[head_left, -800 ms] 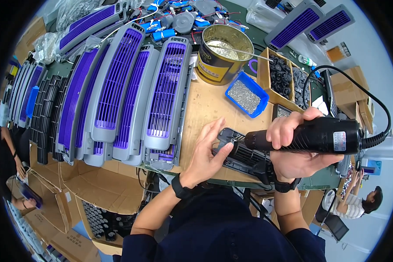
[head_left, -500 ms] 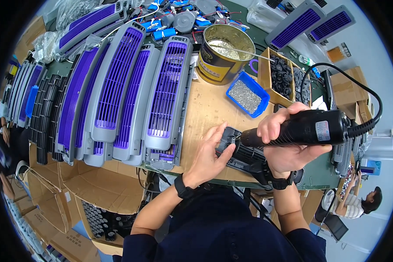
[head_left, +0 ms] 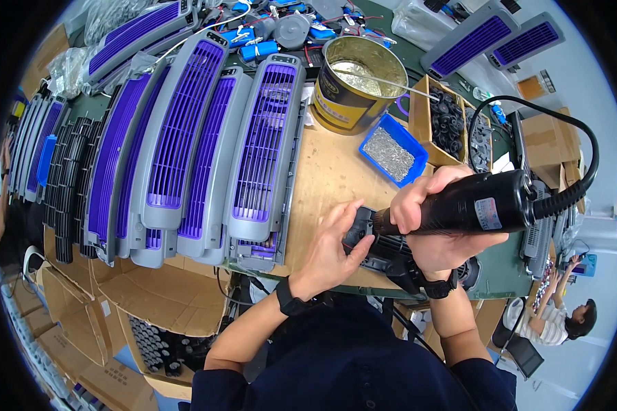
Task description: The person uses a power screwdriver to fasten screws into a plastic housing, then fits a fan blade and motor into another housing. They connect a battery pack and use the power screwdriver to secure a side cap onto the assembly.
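Observation:
My right hand [head_left: 435,229] is wrapped round a black corded electric screwdriver [head_left: 476,203], held nearly level with its nose pointing left. The nose sits against the end of a long black plastic fan assembly [head_left: 391,245] with ribs, low over the front of the bench. Around that same end, my left hand [head_left: 329,253] grips with thumb and fingers. The screwdriver's bit and any screw under it are hidden. Just beyond the hands lies a blue tray [head_left: 418,149] of small silver screws.
Grey and purple fan housings [head_left: 264,151] stand in a row at left. A large metal tin [head_left: 339,103] and a wooden box [head_left: 420,109] of black rubber parts stand behind the tray. The screwdriver's cable [head_left: 593,137] loops at right. Cardboard boxes [head_left: 178,288] sit below the bench.
The screwdriver has shifted slightly left, its back end dipping. The end of the black assembly has turned in my left hand. The view has moved a little.

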{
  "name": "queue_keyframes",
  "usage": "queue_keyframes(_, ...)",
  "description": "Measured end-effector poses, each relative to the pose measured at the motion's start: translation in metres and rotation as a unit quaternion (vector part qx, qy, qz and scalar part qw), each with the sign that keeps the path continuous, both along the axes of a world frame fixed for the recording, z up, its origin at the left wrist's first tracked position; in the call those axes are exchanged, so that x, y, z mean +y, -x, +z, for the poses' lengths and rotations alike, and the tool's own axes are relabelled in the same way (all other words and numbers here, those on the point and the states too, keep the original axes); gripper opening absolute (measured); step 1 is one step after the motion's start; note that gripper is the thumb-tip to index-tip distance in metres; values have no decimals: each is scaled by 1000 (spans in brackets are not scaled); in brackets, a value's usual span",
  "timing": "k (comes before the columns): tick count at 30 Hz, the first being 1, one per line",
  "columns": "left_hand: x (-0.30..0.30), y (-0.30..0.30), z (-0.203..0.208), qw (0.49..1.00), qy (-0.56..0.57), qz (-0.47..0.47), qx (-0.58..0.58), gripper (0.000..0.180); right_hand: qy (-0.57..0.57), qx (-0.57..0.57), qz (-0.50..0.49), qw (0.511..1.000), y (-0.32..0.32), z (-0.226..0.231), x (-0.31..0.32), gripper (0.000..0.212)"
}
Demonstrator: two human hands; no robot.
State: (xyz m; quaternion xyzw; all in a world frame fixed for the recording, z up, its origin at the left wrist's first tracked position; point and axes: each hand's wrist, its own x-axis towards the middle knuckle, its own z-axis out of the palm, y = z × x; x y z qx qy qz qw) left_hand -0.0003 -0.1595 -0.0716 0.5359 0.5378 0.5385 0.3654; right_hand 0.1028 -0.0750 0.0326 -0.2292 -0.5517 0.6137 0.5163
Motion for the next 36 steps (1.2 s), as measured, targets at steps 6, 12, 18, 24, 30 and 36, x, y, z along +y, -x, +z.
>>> queue_keyframes(6, 1, -3, -1, 1000, -3, 2, -7, 56, 4, -12, 22, 1000, 1, -2, -3, 93)
queue_keyframes(12, 0, -1, -10, 999, 12, -31, -28, 65, 21, -12, 50, 998, -3, 2, 0, 96)
queue_keyframes(18, -5, 4, 3, 993, -18, -99, 68, 117, -40, 39, 11, 998, -22, 24, -21, 87)
queue_keyframes(24, -3, 5, 8, 993, 0, -95, 76, 114, -11, 30, 12, 999, -22, 12, -28, 85)
queue_keyframes(30, -3, 4, 2, 994, -22, -82, 65, 86, -10, 5, 15, 1000, -21, 7, -28, 85)
queue_keyframes(36, -1, 1, -4, 996, -40, -62, 48, 68, -12, -8, 28, 1000, -18, 8, -34, 85)
